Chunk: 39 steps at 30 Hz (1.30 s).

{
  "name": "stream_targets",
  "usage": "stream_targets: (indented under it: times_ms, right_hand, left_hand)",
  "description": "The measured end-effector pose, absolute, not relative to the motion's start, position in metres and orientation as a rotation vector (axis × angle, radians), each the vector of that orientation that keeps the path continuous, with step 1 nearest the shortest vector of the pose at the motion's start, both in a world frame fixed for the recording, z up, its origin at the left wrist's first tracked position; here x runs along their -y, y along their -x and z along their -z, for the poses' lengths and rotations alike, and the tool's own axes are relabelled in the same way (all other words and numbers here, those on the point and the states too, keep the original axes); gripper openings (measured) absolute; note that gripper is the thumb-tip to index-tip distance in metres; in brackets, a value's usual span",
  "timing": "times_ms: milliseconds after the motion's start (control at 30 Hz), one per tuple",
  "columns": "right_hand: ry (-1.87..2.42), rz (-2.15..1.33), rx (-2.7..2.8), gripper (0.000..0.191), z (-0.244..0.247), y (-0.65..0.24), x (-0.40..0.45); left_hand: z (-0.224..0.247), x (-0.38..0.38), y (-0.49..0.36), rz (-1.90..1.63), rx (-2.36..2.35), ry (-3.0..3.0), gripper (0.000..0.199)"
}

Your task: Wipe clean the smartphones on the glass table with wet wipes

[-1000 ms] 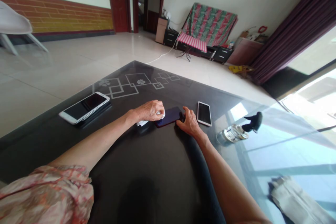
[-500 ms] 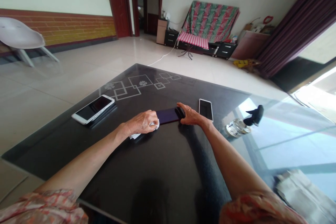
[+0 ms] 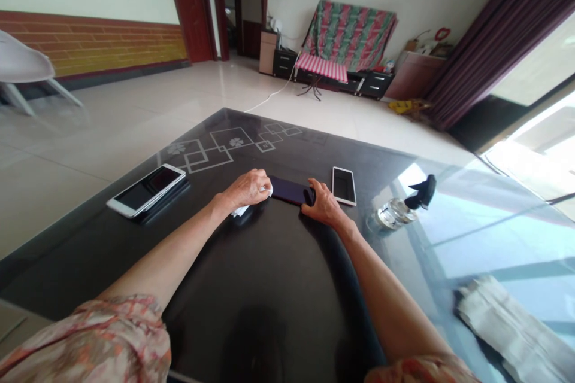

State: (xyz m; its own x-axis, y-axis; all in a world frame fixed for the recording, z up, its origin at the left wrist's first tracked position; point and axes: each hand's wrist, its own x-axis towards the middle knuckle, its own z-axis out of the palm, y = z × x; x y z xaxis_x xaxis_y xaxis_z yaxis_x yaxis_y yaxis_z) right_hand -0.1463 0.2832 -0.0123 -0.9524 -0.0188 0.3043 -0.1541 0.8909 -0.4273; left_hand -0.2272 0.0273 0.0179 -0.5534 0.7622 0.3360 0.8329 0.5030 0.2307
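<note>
A dark smartphone [image 3: 288, 190] lies flat on the glossy black table [image 3: 269, 275] between my hands. My right hand [image 3: 324, 204] grips its right end, thumb on the near side and fingers on the far side. A crumpled white tissue [image 3: 241, 211] is bunched in my closed left hand [image 3: 247, 189], at the phone's left end. Most of the tissue is hidden under the fingers. Just beyond my right hand lies a white phone [image 3: 344, 185] with a dark screen.
To the left, a larger white phone [image 3: 148, 190] rests on a dark flat thing. A clear spray bottle [image 3: 395, 213] with a black trigger head stands on the right. A folded pale cloth [image 3: 507, 323] lies at the lower right. A white chair [image 3: 22, 63] stands beyond the table.
The dark phone has turned slightly, its right end now nearer me. My left hand with the tissue has moved a little away from me. The camera view has shifted to the right.
</note>
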Motion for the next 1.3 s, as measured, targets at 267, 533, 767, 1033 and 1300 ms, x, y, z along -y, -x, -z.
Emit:
stream_targets:
  times_ms: [267, 533, 767, 1033, 1300]
  right_hand:
    - [0.261, -0.551, 2.559, 0.068, 0.027, 0.127, -0.243]
    - [-0.257, -0.895, 2.689, 0.07, 0.015, 0.11, -0.273]
    - [-0.394, -0.923, 2.597, 0.055, 0.023, 0.115, -0.285]
    - [-0.342, -0.975, 2.516, 0.044, 0.026, 0.118, -0.285]
    - [-0.309, -1.053, 2.464, 0.04, 0.03, 0.12, -0.284]
  left_hand:
    - [-0.002, -0.063, 0.216, 0.734, 2.549, 1.306, 0.012]
    - [-0.003, -0.062, 0.216, 0.76, 2.566, 1.308, 0.014]
    - [-0.023, -0.05, 0.206, 1.046, 2.715, 1.437, 0.011]
    - [-0.023, -0.059, 0.192, 0.631, 2.662, 1.662, 0.014]
    - [-0.007, -0.055, 0.184, 0.425, 2.43, 1.58, 0.009]
